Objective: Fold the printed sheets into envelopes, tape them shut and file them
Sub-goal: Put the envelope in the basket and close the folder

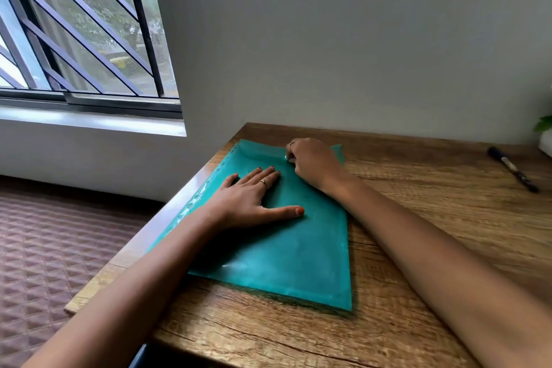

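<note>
A teal plastic file pocket [286, 251] with punched holes along its left edge lies flat on the wooden desk [418, 218]. My left hand [254, 197] presses flat on its upper middle, fingers spread and straight. At the pocket's far open edge my right hand [310, 161] has its fingers curled and pinches the plastic lip there. No printed sheet or envelope shows; whatever is inside the pocket is hidden by the tinted plastic.
A dark marker pen [512, 169] lies at the desk's far right. A white pot with a green plant [545, 134] stands at the right edge by the wall. The desk's left edge drops to a brown quilted floor mat [53, 248]. A barred window is at upper left.
</note>
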### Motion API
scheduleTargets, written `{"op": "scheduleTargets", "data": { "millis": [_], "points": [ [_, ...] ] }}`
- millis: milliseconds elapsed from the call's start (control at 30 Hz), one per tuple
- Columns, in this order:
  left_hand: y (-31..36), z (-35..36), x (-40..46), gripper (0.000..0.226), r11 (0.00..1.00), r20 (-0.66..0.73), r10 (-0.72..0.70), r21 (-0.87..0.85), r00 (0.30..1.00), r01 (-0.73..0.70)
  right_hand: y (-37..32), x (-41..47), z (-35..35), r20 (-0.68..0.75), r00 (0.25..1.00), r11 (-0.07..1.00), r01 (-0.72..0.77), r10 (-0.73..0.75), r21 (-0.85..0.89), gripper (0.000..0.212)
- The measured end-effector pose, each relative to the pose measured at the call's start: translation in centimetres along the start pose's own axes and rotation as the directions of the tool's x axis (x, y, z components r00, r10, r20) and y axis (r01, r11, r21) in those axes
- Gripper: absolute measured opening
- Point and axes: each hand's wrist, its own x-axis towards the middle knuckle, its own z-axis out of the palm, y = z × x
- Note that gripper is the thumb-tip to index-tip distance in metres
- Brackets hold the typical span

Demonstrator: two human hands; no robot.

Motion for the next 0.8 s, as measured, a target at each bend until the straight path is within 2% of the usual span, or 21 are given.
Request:
{"op": "scheduleTargets", "data": {
  "millis": [167, 300, 400, 467, 500, 600, 667, 800],
  "points": [
    [0.3, -0.1, -0.2, 0.102, 1.0, -0.034, -0.006, -0.003, 0.999, 0.006, -0.6, -1.4, -0.5, -0.011, 1.0, 0.999, 0.002, -0.002, -0.043, 0.018],
    [0.8, 0.0, -0.2, 0.096, 1.0, -0.042, 0.017, -0.007, 0.999, -0.017, -1.3, -4.1, -2.6, -0.001, 0.996, 0.975, 0.082, -0.084, -0.206, 0.034],
    [1.0, -0.1, -0.1, 0.11, 1.0, -0.003, 0.022, -0.021, 1.0, -0.022, -1.1, -7.7, -5.2, 0.047, 0.993, 0.941, 0.118, -0.108, -0.316, 0.041],
    [1.1, -0.4, 0.0, 0.126, 0.999, 0.034, 0.02, -0.043, 0.999, -0.019, -0.2, -11.0, -7.8, 0.077, 0.997, 0.931, 0.035, -0.008, -0.363, 0.042],
    [1.4, -0.6, 0.2, 0.126, 0.999, 0.038, 0.023, -0.049, 0.999, -0.021, 0.6, -12.9, -9.3, 0.069, 0.995, 0.926, -0.04, 0.071, -0.376, 0.04],
    [2.3, -0.8, 0.6, 0.097, 0.996, -0.069, 0.01, -0.088, 0.998, -0.016, 3.3, -18.0, -13.6, 0.016, 0.948, 0.872, -0.287, 0.319, -0.397, 0.034],
    [3.8, -0.8, 0.9, 0.085, 0.995, -0.138, 0.023, -0.09, 0.99, -0.036, 5.3, -21.0, -16.0, 0.026, 0.883, 0.813, -0.419, 0.468, -0.405, 0.036],
    [8.3, -0.4, 2.3, 0.079, 0.997, -0.126, 0.07, -0.025, 0.99, -0.074, 8.6, -25.2, -18.4, 0.093, 0.718, 0.697, -0.622, 0.689, -0.357, 0.038]
  ]
}}
